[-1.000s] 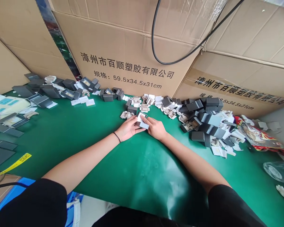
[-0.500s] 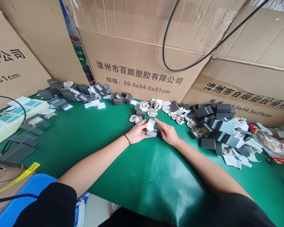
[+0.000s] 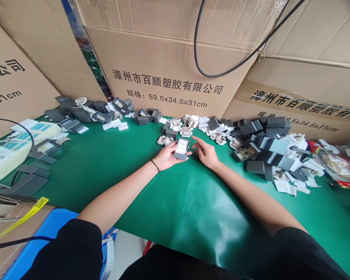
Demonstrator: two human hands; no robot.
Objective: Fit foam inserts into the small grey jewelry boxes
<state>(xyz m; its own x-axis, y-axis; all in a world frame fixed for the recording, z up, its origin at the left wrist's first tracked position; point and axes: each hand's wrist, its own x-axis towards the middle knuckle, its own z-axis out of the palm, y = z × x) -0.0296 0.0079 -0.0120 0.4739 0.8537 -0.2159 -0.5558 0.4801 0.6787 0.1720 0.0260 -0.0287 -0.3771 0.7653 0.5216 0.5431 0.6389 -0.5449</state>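
Note:
A small dark grey box (image 3: 181, 155) with its lid up and a white lining inside rests in my left hand (image 3: 167, 156), whose fingers wrap around its left side and underneath. Just right of the box, my right hand (image 3: 206, 153) hovers apart from it, index finger stretched out toward the upper left and the other fingers loosely curled. Nothing shows in that hand. Beyond my hands lie small white folded card inserts (image 3: 165, 140) and another grey box (image 3: 171, 134).
A heap of grey boxes and white paper (image 3: 268, 151) lies on the right, beside a red plastic packet (image 3: 335, 165). More grey boxes (image 3: 81, 114) and a power strip (image 3: 23, 140) are at left. Large cartons (image 3: 163, 70) stand behind the green tabletop (image 3: 128, 186).
My right index finger has come away from the small box and moved right. The box now sits more openly in my left hand, its white interior facing me. The camera view has shifted slightly.

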